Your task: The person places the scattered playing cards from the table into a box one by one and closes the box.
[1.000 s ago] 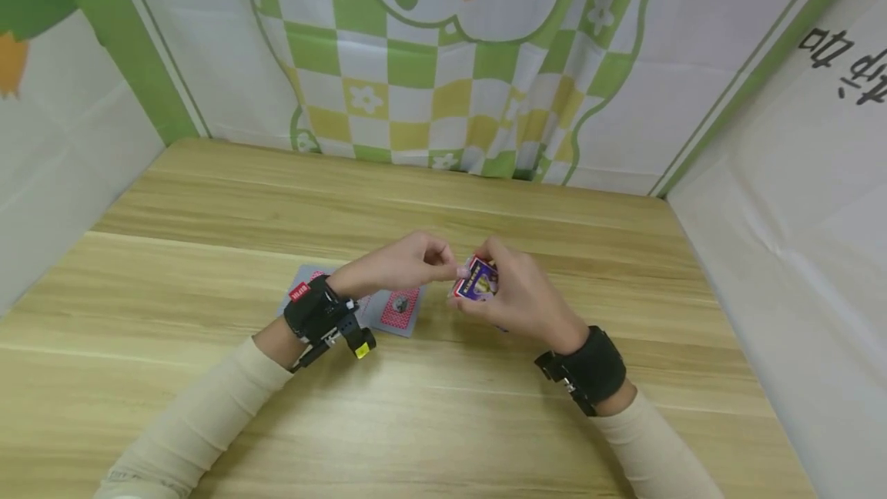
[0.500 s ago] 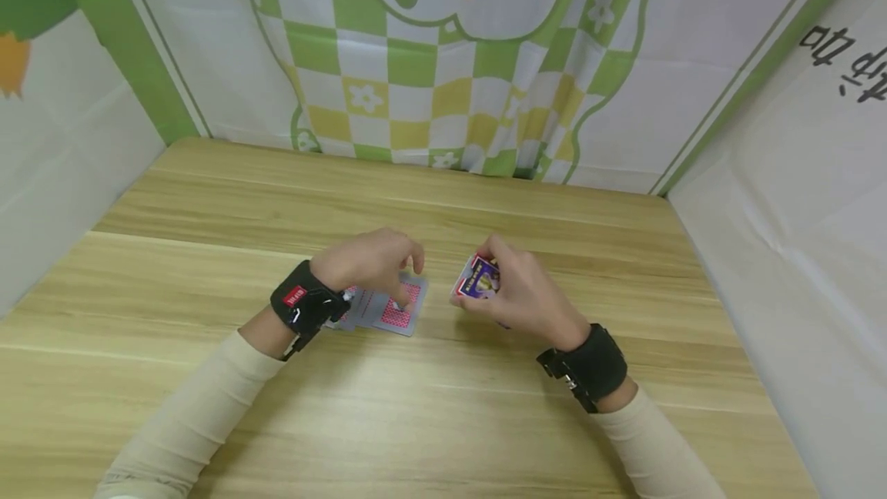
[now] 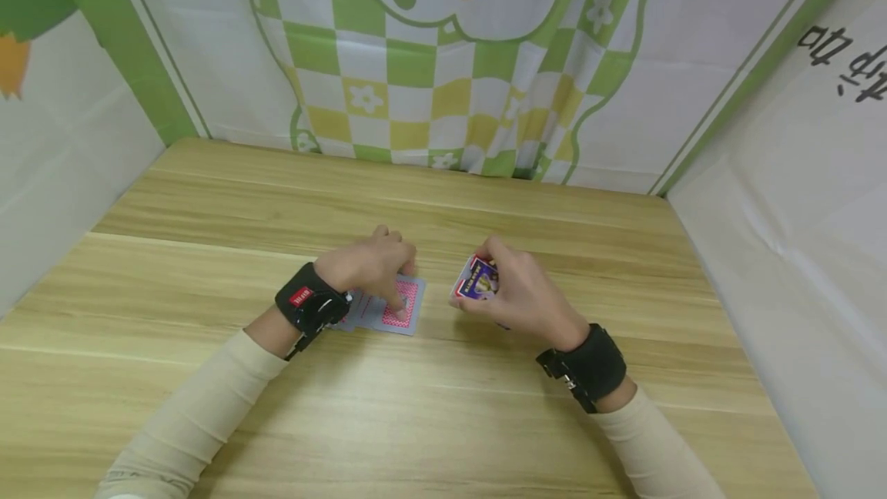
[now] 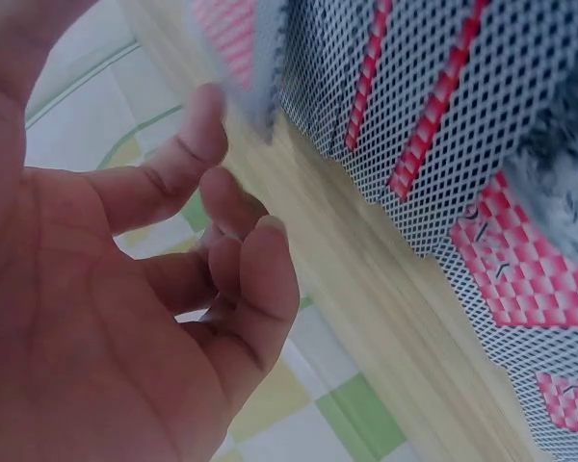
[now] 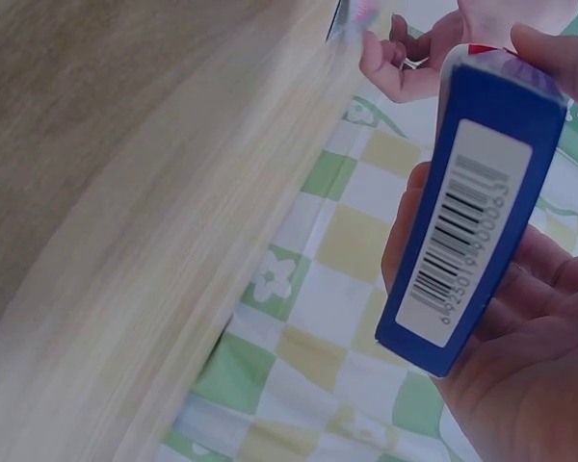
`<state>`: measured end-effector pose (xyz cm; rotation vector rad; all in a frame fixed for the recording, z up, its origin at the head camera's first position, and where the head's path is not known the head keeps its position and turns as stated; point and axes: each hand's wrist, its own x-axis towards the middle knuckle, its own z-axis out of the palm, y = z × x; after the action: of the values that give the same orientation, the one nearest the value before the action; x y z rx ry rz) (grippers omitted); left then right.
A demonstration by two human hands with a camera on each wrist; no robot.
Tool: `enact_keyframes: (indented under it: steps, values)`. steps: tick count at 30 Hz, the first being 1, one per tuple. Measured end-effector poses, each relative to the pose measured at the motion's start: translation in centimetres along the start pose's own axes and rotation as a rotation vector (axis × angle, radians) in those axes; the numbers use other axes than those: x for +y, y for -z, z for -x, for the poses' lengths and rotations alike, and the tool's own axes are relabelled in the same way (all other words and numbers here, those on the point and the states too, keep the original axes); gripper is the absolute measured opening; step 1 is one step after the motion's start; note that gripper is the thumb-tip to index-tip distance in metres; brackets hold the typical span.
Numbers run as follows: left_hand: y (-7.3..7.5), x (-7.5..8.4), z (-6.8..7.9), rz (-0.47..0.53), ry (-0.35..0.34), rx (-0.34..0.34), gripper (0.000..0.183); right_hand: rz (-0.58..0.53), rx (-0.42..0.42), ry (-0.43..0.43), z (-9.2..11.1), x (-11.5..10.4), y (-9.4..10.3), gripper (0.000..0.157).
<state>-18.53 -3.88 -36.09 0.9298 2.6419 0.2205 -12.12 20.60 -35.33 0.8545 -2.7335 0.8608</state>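
Several fanned playing cards (image 3: 370, 313) lie on the table, their red-patterned backs up. My left hand (image 3: 367, 264) is over them with its thumb on the rightmost card (image 3: 410, 306) and its fingers loosely bent at the far side. In the left wrist view, the left hand's fingers (image 4: 260, 279) are beside the fan, and the forefinger is right at the corner of a blurred card (image 4: 241, 58). My right hand (image 3: 527, 295) grips a small blue card box (image 5: 472, 212) by its edges. Its barcode side shows in the right wrist view; the purple printed front faces up in the head view.
The wooden table (image 3: 443, 414) reaches back to a green and yellow checked cloth (image 3: 416, 98). White cloth walls (image 3: 797, 199) stand on both sides.
My left hand has moved from the box's top end leftward and down to the cards, and the rightmost card has turned slightly under its thumb. My right hand holds the box in the same place.
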Motion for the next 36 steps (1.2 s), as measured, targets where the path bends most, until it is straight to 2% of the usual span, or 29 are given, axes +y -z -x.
enact_keyframes:
  steps: [5,9,11,16,19,24,29,36]
  values:
    - [-0.1,-0.2,-0.3,0.032,-0.018,-0.011,0.046,-0.004,-0.003,-0.004,0.0,0.0,-0.2,0.061]
    - [0.2,-0.2,-0.3,0.112,-0.032,-0.055,0.033,-0.011,-0.005,-0.012,0.0,0.0,-0.3,0.059]
    - [0.5,-0.3,-0.2,0.166,-0.062,-0.073,0.028,-0.013,-0.007,-0.014,0.0,0.0,-0.4,0.059]
    - [1.7,-0.8,0.5,0.281,-0.212,-0.031,0.013,-0.013,-0.011,-0.001,0.0,0.1,-0.5,0.057]
    - [2.7,-1.0,0.9,0.358,-0.285,0.005,0.014,-0.017,-0.013,0.002,0.0,0.1,-0.5,0.056]
    - [3.6,-1.1,1.2,0.510,-0.291,0.047,0.024,-0.021,-0.016,0.006,0.0,0.1,-0.5,0.056]
    - [3.2,-0.7,0.7,0.686,-0.291,0.082,0.019,-0.021,-0.015,0.018,0.0,0.1,-0.6,0.056]
    - [2.2,0.2,0.2,0.751,-0.267,0.148,0.014,-0.005,-0.009,0.065,-0.2,-0.2,-0.7,0.055]
